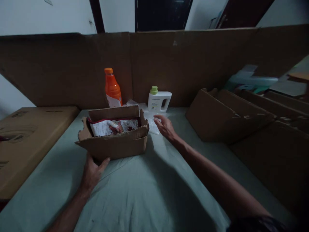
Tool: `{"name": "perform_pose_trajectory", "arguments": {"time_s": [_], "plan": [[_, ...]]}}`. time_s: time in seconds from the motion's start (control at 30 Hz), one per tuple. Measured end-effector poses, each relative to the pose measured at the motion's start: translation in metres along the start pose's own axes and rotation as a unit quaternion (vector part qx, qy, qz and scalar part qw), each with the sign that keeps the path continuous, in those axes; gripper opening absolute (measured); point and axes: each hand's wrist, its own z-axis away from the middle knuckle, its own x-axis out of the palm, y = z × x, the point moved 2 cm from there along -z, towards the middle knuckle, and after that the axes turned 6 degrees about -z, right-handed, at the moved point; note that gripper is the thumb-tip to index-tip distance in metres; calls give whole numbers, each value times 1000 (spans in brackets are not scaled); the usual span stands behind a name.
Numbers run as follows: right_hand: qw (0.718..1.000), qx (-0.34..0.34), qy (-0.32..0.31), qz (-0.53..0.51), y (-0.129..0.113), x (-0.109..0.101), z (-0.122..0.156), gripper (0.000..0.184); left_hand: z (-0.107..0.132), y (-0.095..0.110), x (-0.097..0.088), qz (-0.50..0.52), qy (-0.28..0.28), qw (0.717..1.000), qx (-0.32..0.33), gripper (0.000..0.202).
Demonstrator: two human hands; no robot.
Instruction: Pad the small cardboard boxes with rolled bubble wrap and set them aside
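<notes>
A small open-topped cardboard box [120,146] with torn edges stands in the middle of the cloth-covered surface. Inside it lies a white printed packet with a dark red edge [103,127]. My left hand [93,170] holds the box by its lower front left corner, thumb along the front face; its other fingers are partly hidden by the cardboard. My right hand [165,126] is just right of the box, apart from it, fingers stretched out with nothing in them. Clear plastic packaging [153,125] lies between that hand and the box.
Behind the box stand an orange bottle [112,87] and a white jug with a green cap [159,100]. A tall cardboard panel [169,64] closes off the back. A flat carton [31,138] lies at left; several cardboard boxes [217,119] stand at right. Green cloth [130,196] covers the surface.
</notes>
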Motion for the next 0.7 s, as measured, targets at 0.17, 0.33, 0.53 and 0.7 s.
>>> {"name": "perform_pose_trajectory", "arguments": {"time_s": [0.17, 0.33, 0.53, 0.7], "plan": [[997, 29, 43, 65, 26, 5, -66, 36, -4, -6, 1, 22, -15, 1000, 3, 72], [997, 19, 59, 51, 26, 1, -67, 12, -5, -9, 2, 43, -19, 999, 2, 71], [993, -35, 107, -28, 10, -74, 27, 23, -5, -2, 1, 40, -20, 999, 2, 74], [996, -67, 66, -5, -3, -132, 138, 22, 1, 1, -8, 3, 13, 999, 48, 75]]}}
